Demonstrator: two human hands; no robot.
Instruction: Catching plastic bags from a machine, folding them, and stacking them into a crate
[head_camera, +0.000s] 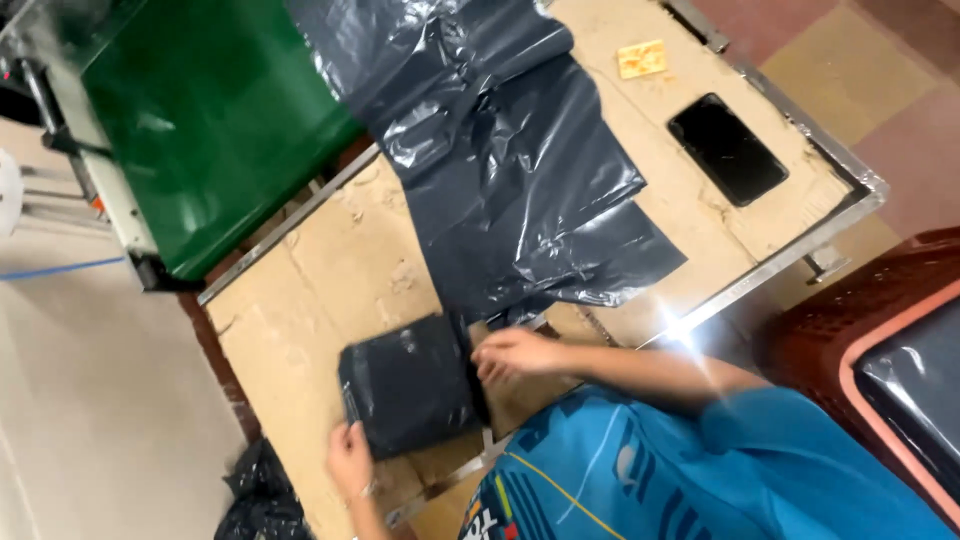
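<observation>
I note the folded black plastic bag (410, 385) lying flat on the cardboard-topped table (300, 290), between both hands. The right hand (520, 355) rests with flat, spread fingers on its right edge; the left hand (348, 458) pinches its lower left corner, equally close.

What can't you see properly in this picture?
- Head view: the fingers of the left hand curl under the folded black bag, so the grip is hidden.
- The crate and its contents are cut off by the right edge.
- The black bag pile on the floor runs off the bottom edge.
- The phone screen is dark.
- Glare hides part of the table's metal rim.
</observation>
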